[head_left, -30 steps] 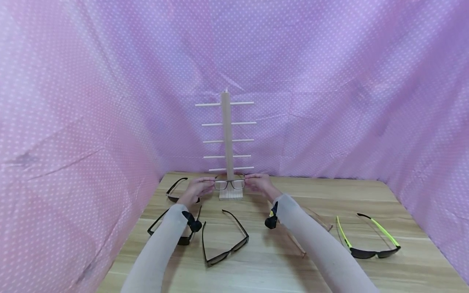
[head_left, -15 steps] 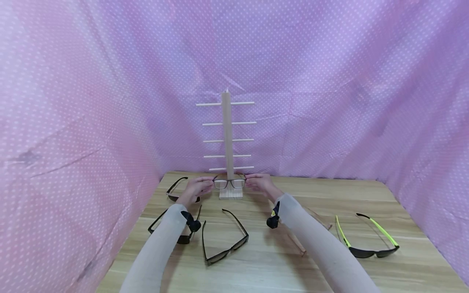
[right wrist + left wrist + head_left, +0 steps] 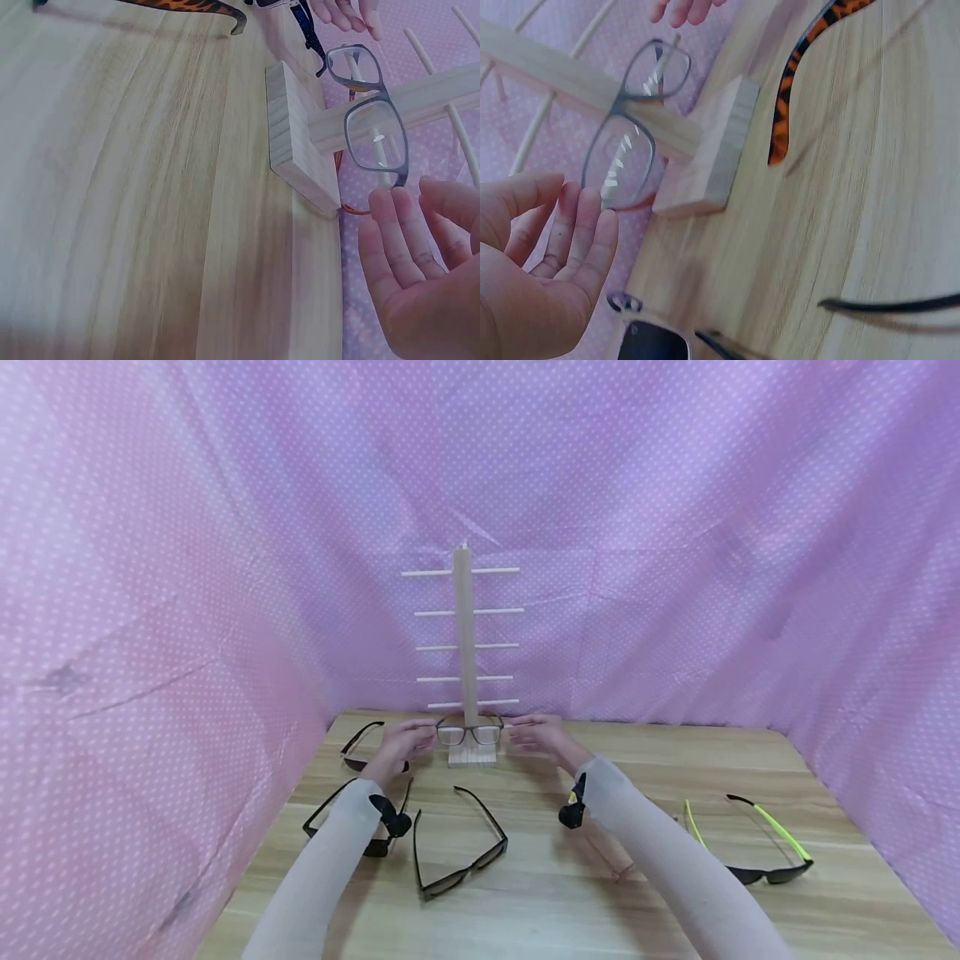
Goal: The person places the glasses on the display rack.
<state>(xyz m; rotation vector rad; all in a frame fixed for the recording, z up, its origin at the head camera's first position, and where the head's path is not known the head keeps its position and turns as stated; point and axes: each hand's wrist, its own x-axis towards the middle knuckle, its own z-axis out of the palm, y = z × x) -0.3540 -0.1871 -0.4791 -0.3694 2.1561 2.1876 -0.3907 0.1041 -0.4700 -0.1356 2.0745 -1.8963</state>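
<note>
Eyeglasses with a thin dark frame and clear lenses [image 3: 452, 737] sit low on a wooden display stand [image 3: 465, 635], in front of its post just above the base. A rod of the stand shows through the lenses in both wrist views. My left hand [image 3: 405, 743] is at the left end of the frame, fingertips at or against its corner; contact is hard to tell. On the other side, my right hand [image 3: 543, 737] is slightly apart from the frame in the head view. Its fingers [image 3: 397, 240] are extended, with the thumb spread from them.
Black sunglasses [image 3: 457, 878] lie mid-table, with further dark pairs [image 3: 375, 847] under and behind the left forearm. Sunglasses with yellow-green temples [image 3: 783, 832] lie at right. A thin brownish pair [image 3: 618, 872] is partly hidden by the right forearm. Polka-dot cloth surrounds the table.
My right hand has drawn a little to the right, off the end of the eyeglasses. The left hand has barely moved, and the eyeglasses stay on the stand.
</note>
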